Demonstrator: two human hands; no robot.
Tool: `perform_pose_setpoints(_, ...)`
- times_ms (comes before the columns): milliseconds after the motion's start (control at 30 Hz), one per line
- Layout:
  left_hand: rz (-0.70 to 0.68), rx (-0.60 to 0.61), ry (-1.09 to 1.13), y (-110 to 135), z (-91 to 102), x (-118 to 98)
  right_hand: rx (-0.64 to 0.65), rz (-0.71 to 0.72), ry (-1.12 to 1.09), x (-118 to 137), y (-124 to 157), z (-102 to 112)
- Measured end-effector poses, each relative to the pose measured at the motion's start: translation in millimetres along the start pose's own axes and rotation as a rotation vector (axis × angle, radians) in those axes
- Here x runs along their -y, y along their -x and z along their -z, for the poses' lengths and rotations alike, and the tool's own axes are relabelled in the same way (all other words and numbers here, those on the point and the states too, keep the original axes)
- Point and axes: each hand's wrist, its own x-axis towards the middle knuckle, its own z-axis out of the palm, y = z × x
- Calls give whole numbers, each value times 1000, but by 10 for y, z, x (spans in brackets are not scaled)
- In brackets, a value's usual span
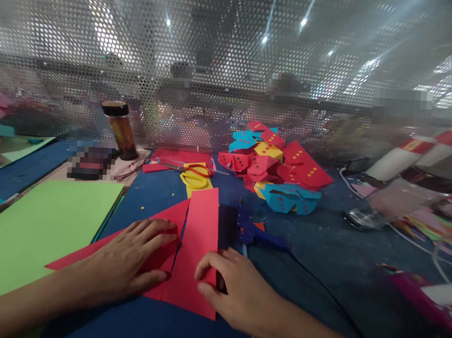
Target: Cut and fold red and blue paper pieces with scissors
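Observation:
Red paper (201,223) lies in front of me, with a dark gap running down between a broad slanted part on the left and a tall strip on the right. My left hand (132,257) rests flat on the slanted part, fingers stretched out. At the strip's right edge, my right hand (238,284) has its thumb and curled index finger closed on the paper; its other fingers are partly hidden. Just beyond the right hand is a blue glue gun (251,230). Yellow-handled scissors (194,180) lie past the top of the red paper.
Folded red, blue and yellow paper shapes (266,164) with small squares form a pile at the back. Green sheets (54,214) lie left, near a jar (121,132) and a phone (92,162). A tilted clear cup (396,194) and the glue gun's cord (326,287) are at right.

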Motion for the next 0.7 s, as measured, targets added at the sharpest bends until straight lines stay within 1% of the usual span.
perform_pose_setpoints(200, -6, -23, 5, -5, 10, -6, 41, -7, -1, 12, -4, 32)
perform_pose_setpoints(433, -41, -55, 15, -2, 10, 6, 35, 4, 4, -3, 7, 32)
perform_pose_setpoints(700, 8, -6, 40, -2, 13, -13, -5, 43, 7, -5, 30, 13)
